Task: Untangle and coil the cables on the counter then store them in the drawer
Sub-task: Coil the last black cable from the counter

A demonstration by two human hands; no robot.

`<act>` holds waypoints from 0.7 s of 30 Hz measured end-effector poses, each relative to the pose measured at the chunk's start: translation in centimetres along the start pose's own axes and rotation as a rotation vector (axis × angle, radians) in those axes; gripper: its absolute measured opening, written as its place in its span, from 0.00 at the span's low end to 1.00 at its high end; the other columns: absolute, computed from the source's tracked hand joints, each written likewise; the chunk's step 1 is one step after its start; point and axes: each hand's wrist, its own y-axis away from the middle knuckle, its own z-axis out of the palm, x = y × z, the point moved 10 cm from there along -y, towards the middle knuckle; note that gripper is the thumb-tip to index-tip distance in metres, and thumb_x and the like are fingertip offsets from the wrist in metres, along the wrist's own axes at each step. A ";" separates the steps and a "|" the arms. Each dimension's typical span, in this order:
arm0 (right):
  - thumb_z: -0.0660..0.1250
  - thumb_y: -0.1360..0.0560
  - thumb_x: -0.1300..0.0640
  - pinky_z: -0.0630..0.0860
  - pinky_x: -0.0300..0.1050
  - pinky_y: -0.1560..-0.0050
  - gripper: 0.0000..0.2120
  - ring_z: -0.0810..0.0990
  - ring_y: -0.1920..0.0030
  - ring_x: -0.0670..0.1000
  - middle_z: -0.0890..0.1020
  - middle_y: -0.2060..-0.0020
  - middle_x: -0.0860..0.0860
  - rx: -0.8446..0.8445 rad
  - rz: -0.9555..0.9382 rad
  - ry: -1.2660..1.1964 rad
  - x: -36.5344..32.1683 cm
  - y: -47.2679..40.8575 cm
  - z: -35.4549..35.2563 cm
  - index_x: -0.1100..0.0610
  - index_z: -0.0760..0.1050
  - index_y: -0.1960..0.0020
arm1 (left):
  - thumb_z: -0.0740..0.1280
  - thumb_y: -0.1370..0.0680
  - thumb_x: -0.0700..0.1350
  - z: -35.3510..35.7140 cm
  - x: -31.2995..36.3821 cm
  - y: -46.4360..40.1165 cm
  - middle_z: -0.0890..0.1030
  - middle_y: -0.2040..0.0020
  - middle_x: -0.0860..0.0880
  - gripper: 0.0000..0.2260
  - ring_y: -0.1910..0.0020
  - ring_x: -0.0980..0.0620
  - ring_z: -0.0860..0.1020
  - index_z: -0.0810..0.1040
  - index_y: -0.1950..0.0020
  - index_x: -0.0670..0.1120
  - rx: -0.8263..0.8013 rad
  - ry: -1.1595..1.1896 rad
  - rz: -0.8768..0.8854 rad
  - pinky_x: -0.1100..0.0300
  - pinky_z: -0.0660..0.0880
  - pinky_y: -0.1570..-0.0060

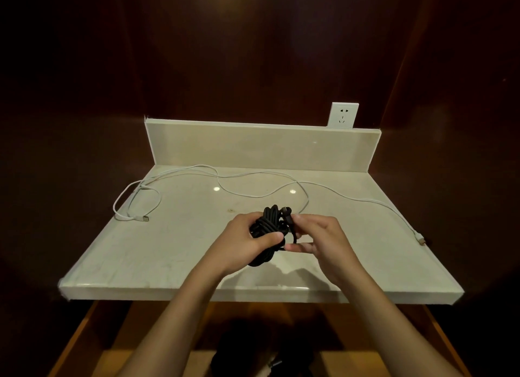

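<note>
**A:** Mid-coil on the black cable [270, 232], by the look of it. Bundled up in the middle of the frame, held just above the counter [174, 250]. Left hand [247, 246] wrapped round the bundle, thumb clamped across the front. Right hand [315, 236] pinching the loose end near the plug, index and thumb curled in close, other fingers half folded. Neither one open.

**B:** So tidying the tail end then? Probably calls for tucking or wrapping that last bit round the loops so it doesn't spring apart.

**A:** Guessing so. Needs the left grip kept tight while the right feeds the end through. Can't tell if the bundle is actually knot-free inside, too dark and lumpy.

**B:** And the white cable [253, 192]?

**A:** Untouched. Sprawled across the upper half of the counter, one loop and plug at the left, other plug at the far right edge. Not coiled at all.

**B:** Drawer?

**A:** Open drawer [92, 334] below the counter's front edge, bottom of the frame. Something dark down in it, too murky to name. Socket [344, 115] on the wall, upper right, nothing plugged in.

**B:** Roughly halfway at best then.
</note>
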 end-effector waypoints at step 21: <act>0.66 0.24 0.67 0.74 0.38 0.54 0.11 0.80 0.63 0.47 0.84 0.66 0.53 0.161 0.254 -0.521 2.2 -0.4 0.1 0.62 0.83 0.62 | 0.75 0.27 0.53 -0.3 0.9 1.3 0.82 0.47 0.59 0.27 0.46 0.61 0.79 0.73 0.29 0.59 0.357 -0.221 0.158 0.67 0.73 0.46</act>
